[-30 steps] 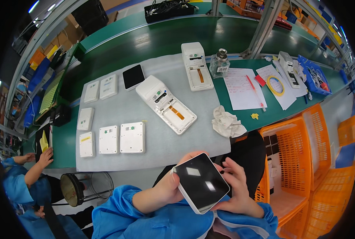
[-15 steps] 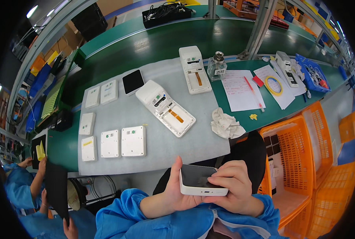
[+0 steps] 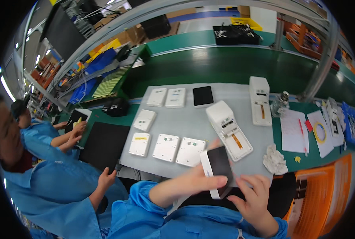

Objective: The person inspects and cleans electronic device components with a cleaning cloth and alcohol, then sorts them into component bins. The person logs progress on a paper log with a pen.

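Note:
My left hand grips a white box-shaped device with a dark screen, its thumb across the screen edge. The device is tilted up on its side above the mat's front edge. My right hand is just right of the device's lower end, fingers apart and slightly blurred; whether a fingertip touches it I cannot tell. Beyond them, an opened white card terminal lies with an orange ribbon cable in its bay. A second opened terminal lies farther right. Several white square devices lie face down at left.
A grey mat covers the green bench. One device lies screen up at the back. To the right are a glass bottle, crumpled cloth, papers and an orange crate. At left, a co-worker holds a black board.
The view has swung left, bringing the co-worker closer into sight. The held device has turned from lying level to tilted on its side, and my right fingers have come off its screen.

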The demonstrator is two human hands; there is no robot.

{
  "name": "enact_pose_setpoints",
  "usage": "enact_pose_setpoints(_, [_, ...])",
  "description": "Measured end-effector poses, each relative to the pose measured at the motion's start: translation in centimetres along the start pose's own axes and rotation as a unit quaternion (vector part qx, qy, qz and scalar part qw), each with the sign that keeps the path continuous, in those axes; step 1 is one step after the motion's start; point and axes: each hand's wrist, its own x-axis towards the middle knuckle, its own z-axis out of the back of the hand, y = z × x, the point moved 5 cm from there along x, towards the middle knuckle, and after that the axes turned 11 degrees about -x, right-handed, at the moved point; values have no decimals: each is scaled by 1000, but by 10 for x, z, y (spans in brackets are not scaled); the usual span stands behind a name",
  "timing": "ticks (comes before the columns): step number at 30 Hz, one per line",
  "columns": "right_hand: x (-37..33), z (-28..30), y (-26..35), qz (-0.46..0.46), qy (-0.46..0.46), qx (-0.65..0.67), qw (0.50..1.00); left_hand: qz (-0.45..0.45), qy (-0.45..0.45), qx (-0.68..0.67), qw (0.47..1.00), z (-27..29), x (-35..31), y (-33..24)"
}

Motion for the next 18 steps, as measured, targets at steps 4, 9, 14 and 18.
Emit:
enact_pose_setpoints(4, [21,-33,-31,-70,79,-30,994,-86,-255,430,862,83,27,-85])
enact_pose_setpoints(9, [38,-73,-61,-112,123,-93,982,169,-379,581,700,161,53,-106])
enact_pose_setpoints(14, [42,-98,-74,-178,172,-122,961,272,-378,686,559,188,59,-86])
enact_pose_setpoints(18, [44,-103,-74,-177,164,-145,960,230,-393,707,541,194,62,-70])
